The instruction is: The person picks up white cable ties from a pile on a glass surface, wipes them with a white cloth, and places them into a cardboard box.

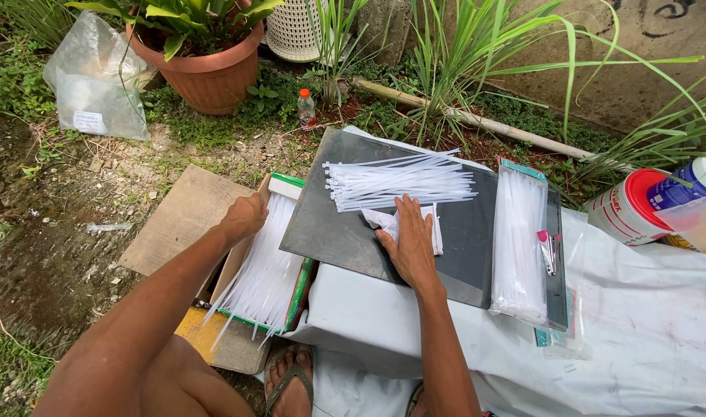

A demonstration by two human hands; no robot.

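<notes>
My right hand [411, 239] lies flat on a dark grey board [345, 228], pressing down a small folded white paper [384, 222]. Just beyond my fingers a bundle of white cable ties [399, 181] lies spread across the board. My left hand [245, 216] reaches into a cardboard box with a green rim [287, 185] at the left, resting on a heap of loose white cable ties [264, 274]; whether it grips any I cannot tell. A clear bag of cable ties [516, 247] sits at the board's right edge.
The board rests on a white sheet [646, 324]. A red-lidded tub [627, 205] and a plastic container [696, 201] stand at far right. A terracotta plant pot [206, 66], a plastic bag [94, 77], a small bottle [306, 106] and grass lie beyond. My sandalled foot [291, 382] is below.
</notes>
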